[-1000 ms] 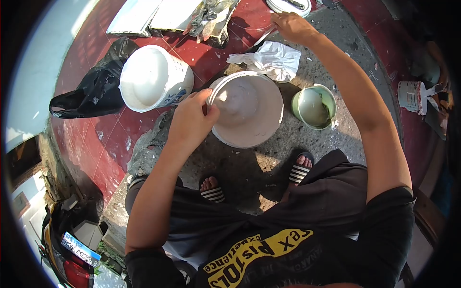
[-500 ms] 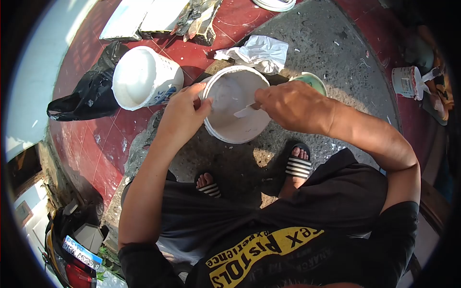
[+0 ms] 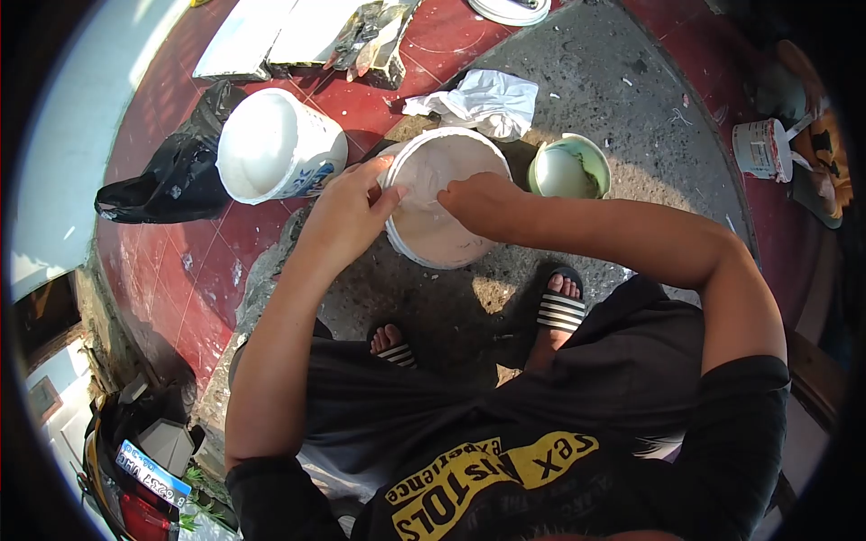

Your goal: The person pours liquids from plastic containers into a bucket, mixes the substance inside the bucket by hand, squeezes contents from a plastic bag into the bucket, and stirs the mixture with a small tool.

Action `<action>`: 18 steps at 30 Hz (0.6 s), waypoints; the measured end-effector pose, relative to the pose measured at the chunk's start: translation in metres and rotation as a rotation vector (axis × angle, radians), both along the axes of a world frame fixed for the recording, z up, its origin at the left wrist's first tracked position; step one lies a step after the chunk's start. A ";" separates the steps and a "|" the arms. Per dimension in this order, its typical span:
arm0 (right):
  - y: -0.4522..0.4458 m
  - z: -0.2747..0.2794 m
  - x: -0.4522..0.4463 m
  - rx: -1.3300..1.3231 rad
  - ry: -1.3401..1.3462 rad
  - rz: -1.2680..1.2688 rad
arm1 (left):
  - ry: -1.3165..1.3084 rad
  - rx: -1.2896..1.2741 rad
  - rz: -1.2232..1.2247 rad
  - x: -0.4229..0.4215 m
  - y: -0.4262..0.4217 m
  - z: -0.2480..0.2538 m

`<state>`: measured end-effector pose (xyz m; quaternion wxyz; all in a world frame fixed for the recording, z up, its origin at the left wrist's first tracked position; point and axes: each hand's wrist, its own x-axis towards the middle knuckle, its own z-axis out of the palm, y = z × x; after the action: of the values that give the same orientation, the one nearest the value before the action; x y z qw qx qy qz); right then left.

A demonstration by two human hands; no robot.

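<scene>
My left hand (image 3: 354, 209) is closed on the rim of a white bucket (image 3: 433, 256) that stands between my feet and the white cloth, its thumb on the inner side. Pale, thick material lies in the bucket. Over the bucket's opening, my right hand (image 3: 483, 206) is closed with its fingers curled down; whatever it grips is hidden beneath it. Just right of the bucket stands a green tub (image 3: 598, 162) with pale contents. A crumpled white cloth (image 3: 492, 101) lies beyond the rim.
Left of the bucket are a tilted white pail (image 3: 316, 149) and a black plastic bag (image 3: 171, 180). White-topped blocks (image 3: 316, 34) and a round white lid (image 3: 510, 11) lie farther off. At right, a labelled can (image 3: 758, 150) stands near another person's arm (image 3: 803, 77).
My right hand came from the lid with a pale flat tool to the bucket, then moved left and deeper over it, hiding the tool. My left hand stays on the rim.
</scene>
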<state>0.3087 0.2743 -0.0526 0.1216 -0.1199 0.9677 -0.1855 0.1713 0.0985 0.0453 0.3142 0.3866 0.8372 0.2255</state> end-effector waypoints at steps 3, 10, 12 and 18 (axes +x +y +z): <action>0.001 0.014 -0.010 0.118 0.055 -0.169 | -0.028 0.025 0.012 0.000 0.001 -0.001; -0.011 0.002 -0.012 0.019 0.132 0.101 | -0.042 0.061 0.014 0.000 -0.001 -0.005; -0.003 0.006 -0.007 -0.009 -0.006 -0.147 | -0.029 0.059 0.004 0.000 -0.008 -0.008; -0.016 -0.005 -0.013 0.102 0.051 -0.067 | -0.049 0.075 0.017 0.001 -0.004 -0.008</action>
<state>0.2958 0.2580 -0.0577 0.0964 -0.0858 0.9821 -0.1370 0.1725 0.0947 0.0375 0.3180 0.3854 0.8235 0.2686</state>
